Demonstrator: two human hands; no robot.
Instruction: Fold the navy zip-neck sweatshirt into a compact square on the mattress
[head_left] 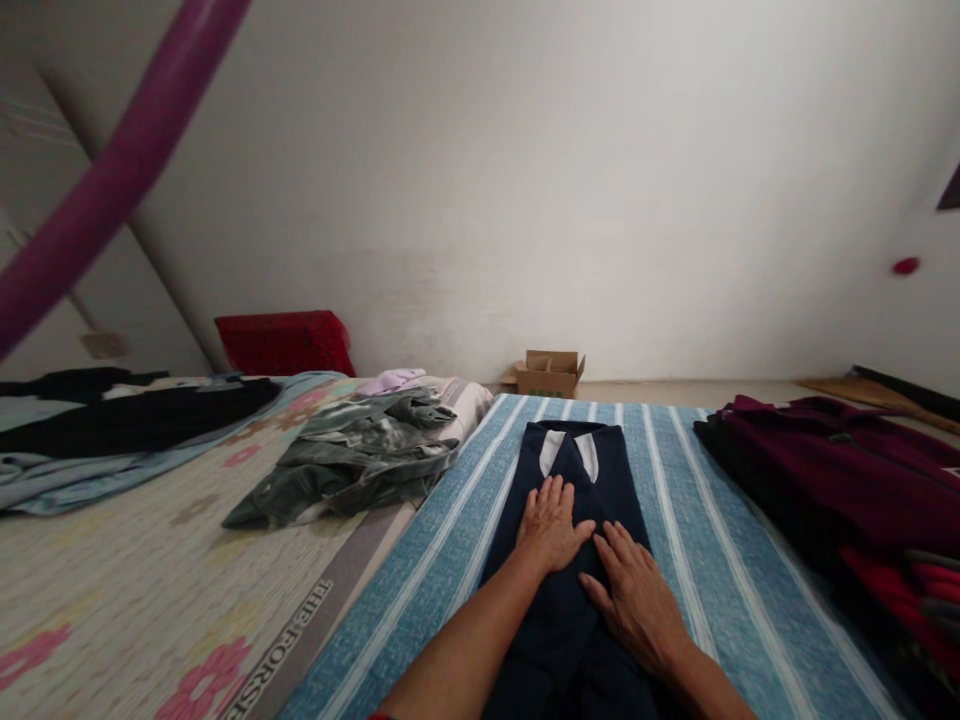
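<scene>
Dark navy trousers (555, 640) lie lengthwise on a blue, white-striped cloth (675, 500), legs laid together and the waistband at the far end. Two white pocket linings show near the waist. My left hand (551, 522) rests flat on the upper part, just below the linings, its fingers stretched out. Lower and to the right, my right hand (634, 590) lies on the fabric with its fingers extended. Both hands press from above and grip nothing. The near end of the trousers is partly hidden by my forearms.
Left, a crumpled grey-green garment (360, 450) lies on a flowered sheet (135, 590), with dark clothes (142, 415) beyond. Maroon folded clothes (847, 470) are stacked right. At the wall stand a cardboard box (547, 378) and a red box-shaped thing (285, 342). A purple tube (127, 170) crosses upper left.
</scene>
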